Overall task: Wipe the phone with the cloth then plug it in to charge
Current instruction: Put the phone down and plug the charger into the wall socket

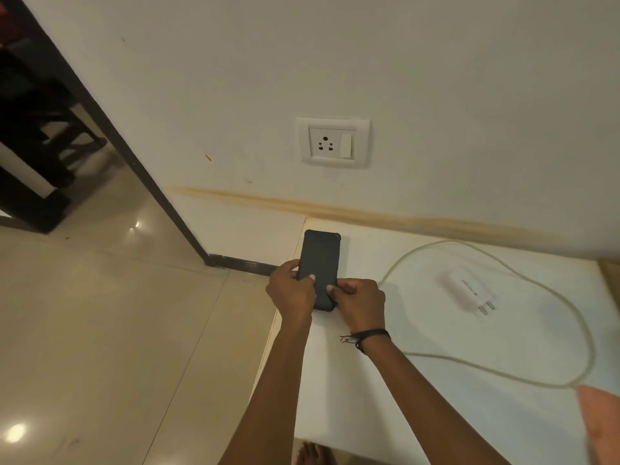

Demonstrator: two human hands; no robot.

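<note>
A black phone (320, 256) in a dark case lies near the left edge of a white tabletop (419, 414), its long side pointing at the wall. My left hand (290, 292) grips its lower left side with the thumb on top. My right hand (360, 302) pinches its lower right edge, where the white cable (585, 333) runs in. That cable loops across the table. A white charger adapter (466, 290) lies on the table, pins up and to the right, unplugged. A peach cloth (600, 421) rests at the table's right edge.
A white wall socket with a switch (333, 142) sits on the wall above the phone. Glossy beige floor tiles (100, 330) spread to the left. A dark door frame (110, 129) and dark furniture (30, 139) stand at the far left. A bare foot (313, 454) shows below the table.
</note>
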